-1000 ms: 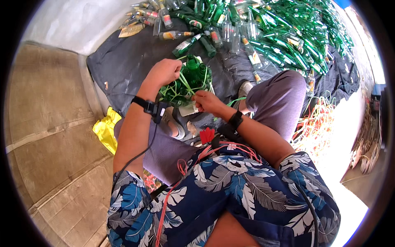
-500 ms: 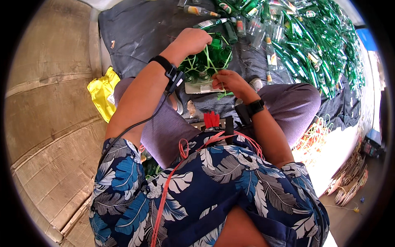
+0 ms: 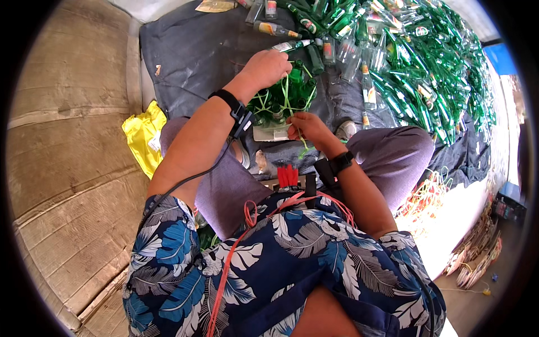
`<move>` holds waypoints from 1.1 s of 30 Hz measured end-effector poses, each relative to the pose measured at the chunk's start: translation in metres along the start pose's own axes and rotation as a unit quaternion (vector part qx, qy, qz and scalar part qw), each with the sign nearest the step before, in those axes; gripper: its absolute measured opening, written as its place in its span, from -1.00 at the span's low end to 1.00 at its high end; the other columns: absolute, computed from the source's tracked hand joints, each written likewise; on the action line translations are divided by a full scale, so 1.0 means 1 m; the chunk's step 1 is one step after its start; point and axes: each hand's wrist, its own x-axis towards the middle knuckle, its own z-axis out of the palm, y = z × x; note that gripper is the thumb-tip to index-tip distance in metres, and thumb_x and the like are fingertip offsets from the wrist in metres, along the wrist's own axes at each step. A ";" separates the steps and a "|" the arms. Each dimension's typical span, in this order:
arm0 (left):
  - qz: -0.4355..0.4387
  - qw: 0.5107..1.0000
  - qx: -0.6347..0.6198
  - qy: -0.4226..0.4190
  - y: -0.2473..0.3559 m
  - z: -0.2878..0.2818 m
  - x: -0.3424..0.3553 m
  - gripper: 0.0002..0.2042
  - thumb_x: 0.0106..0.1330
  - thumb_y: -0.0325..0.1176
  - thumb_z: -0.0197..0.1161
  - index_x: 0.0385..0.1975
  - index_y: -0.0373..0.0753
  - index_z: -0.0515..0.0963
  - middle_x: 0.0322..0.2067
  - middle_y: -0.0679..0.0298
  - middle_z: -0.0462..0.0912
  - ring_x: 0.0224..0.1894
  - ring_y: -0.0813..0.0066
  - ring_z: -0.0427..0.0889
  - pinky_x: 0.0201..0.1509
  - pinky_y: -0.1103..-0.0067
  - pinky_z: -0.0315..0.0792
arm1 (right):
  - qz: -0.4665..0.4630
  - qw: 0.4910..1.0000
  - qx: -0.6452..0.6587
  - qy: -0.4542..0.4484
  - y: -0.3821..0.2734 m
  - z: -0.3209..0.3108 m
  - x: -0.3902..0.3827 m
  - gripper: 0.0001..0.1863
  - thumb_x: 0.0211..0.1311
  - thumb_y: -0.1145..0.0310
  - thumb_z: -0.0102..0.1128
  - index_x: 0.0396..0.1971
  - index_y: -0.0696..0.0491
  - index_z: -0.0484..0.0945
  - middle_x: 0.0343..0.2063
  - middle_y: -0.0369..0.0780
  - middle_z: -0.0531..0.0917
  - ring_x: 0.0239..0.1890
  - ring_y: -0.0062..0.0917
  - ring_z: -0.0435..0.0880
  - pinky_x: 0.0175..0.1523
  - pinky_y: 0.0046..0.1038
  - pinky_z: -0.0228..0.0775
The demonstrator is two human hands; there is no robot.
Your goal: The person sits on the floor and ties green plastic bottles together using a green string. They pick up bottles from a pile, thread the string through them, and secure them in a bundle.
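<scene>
My left hand [image 3: 268, 70] is closed on a pale green strap at the upper left of a bundle of green bottles [image 3: 301, 84], its fingertips partly hidden. My right hand [image 3: 302, 126] pinches the strap at the lower front of the bundle, with a loose end hanging below. Several crossed straps [image 3: 287, 95] run over and around the bottles. The bundle stands on a white block or tray [image 3: 264, 133] between my legs.
A large pile of loose bottles [image 3: 426, 78] covers the dark sheet [image 3: 179, 67] behind and right. Yellow plastic [image 3: 145, 135] and cardboard [image 3: 67, 140] lie left. Red tools [image 3: 287, 175] are at my waist. Tangled straps [image 3: 421, 199] and a dark box [image 3: 508, 208] are right.
The view has shifted over the last second. Both hands stay at the bundle; the strap end now dangles lower beneath my right hand, and my left hand sits over the bundle's top left.
</scene>
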 end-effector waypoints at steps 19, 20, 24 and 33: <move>-0.048 0.989 -0.112 -0.081 -0.009 0.023 0.021 -0.87 0.15 -0.29 0.33 -0.38 -0.15 0.69 -0.38 0.19 0.69 -0.23 0.12 0.65 -0.10 0.27 0.52 | -0.078 0.984 -0.162 -0.012 -0.003 0.010 0.001 -0.75 0.41 0.32 0.02 -0.26 0.19 0.59 -0.60 -0.25 0.58 -0.56 -0.57 0.59 -0.39 -0.51 0.43; -0.068 0.987 -0.110 -0.098 -0.007 0.022 0.020 -0.87 0.14 -0.28 0.33 -0.37 -0.14 0.69 -0.39 0.18 0.69 -0.26 0.11 0.66 -0.12 0.26 0.52 | -0.085 0.980 -0.180 -0.007 -0.003 0.012 -0.001 -0.75 0.41 0.33 0.02 -0.26 0.19 0.59 -0.61 -0.25 0.58 -0.57 -0.57 0.58 -0.39 -0.51 0.43; -0.038 0.988 -0.115 -0.092 -0.010 0.018 0.024 -0.88 0.14 -0.29 0.31 -0.39 -0.14 0.67 -0.42 0.16 0.68 -0.29 0.07 0.66 -0.19 0.24 0.51 | -0.094 0.978 -0.182 -0.025 -0.008 0.007 -0.005 -0.79 0.31 0.35 0.09 -0.27 0.19 0.60 -0.60 -0.24 0.57 -0.59 -0.54 0.61 -0.40 -0.46 0.46; -0.004 0.985 -0.155 -0.082 -0.025 0.028 0.015 -0.85 0.07 -0.40 0.26 -0.37 -0.17 0.70 -0.34 0.09 0.71 -0.26 0.08 0.69 -0.17 0.27 0.54 | -0.504 0.712 -0.482 -0.088 0.011 -0.013 0.010 -0.85 0.29 0.38 0.08 -0.38 0.12 0.58 -0.62 -0.18 0.56 -0.54 -0.41 0.64 -0.40 -0.36 0.45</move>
